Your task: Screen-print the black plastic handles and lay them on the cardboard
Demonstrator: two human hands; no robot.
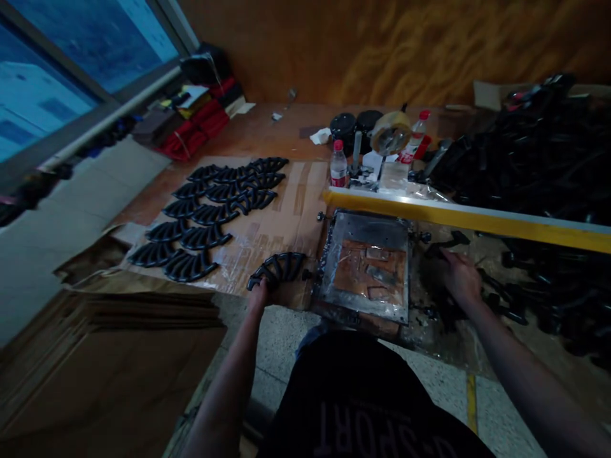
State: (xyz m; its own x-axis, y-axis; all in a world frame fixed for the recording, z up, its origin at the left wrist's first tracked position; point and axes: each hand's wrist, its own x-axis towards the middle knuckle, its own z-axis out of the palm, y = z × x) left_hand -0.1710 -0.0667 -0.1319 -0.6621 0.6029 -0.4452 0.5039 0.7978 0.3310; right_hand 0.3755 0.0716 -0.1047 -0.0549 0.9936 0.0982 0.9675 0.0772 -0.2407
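At the front edge of the cardboard sheet, my left hand [259,294] is closed on a black curved part [252,280] at the near end of a short fanned row of like parts [286,262]. My right hand [462,280] reaches over the bench's right side, its fingers closed on a dark bent part [449,243]; dim light blurs its outline. Between the hands lies a square metal frame [329,286] with a brown inset and small rectangular pieces under a shiny film. More black curved parts [205,213] lie in overlapping fans on the cardboard [300,210].
A yellow-faced rail [477,218] runs behind the frame. Beyond it stand red-capped bottles [338,165], a tape roll [390,133] and black jars [344,127]. Black parts pile high at right [534,152]. Stacked brown cardboard [143,318] sits at lower left.
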